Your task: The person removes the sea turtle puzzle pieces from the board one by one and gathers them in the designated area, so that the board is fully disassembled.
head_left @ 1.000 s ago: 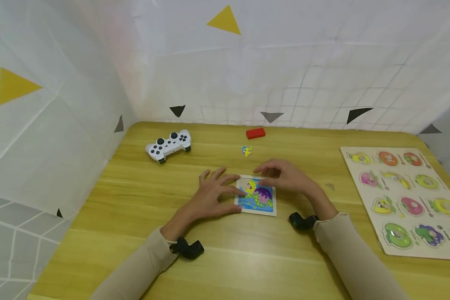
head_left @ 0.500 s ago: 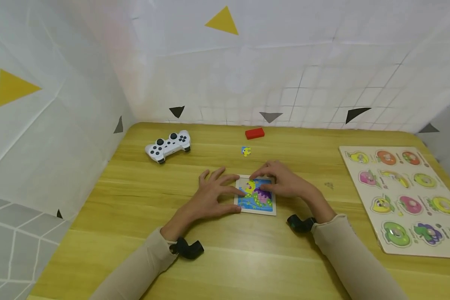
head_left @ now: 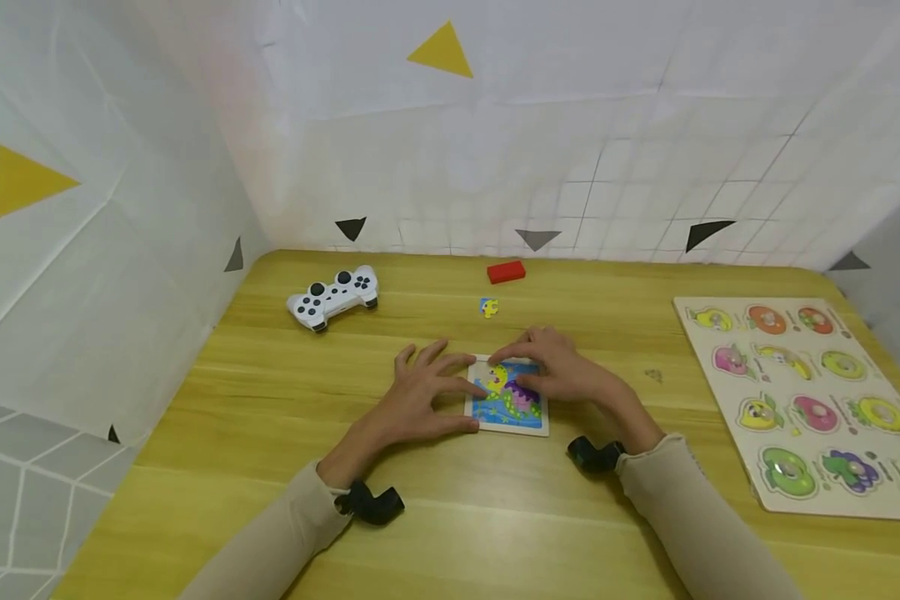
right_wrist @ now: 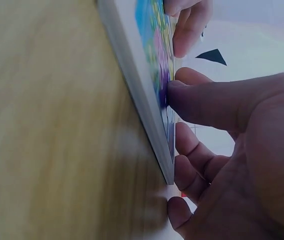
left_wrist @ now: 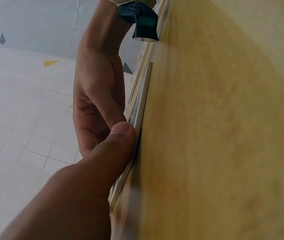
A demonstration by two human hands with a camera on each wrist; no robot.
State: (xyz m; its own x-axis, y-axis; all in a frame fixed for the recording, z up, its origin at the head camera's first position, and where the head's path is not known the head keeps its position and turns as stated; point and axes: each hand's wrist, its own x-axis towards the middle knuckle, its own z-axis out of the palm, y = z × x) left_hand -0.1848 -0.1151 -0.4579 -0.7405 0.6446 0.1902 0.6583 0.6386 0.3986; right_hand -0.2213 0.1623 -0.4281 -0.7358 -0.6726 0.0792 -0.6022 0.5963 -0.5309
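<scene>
One puzzle (head_left: 521, 407): left hand (head_left: 417, 398) straight-fingered on left edge; right hand (head_left: 562, 368) covers far-right corner, grip unclear
Far: red block (head_left: 506, 272), loose piece (head_left: 488, 307), controller (head_left: 335, 297)
Right: fruit board (head_left: 793, 388)

Controller (head_left: 333, 298) left of puzzle (head_left: 516, 410), board (head_left: 784, 388) right, loose piece (head_left: 489, 308) behind.

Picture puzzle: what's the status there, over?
Left hand at left edge of puzzle. Right hand touching its picture side. Puzzle flat on table, loose piece beyond. Nothing visibly blocking.
</scene>
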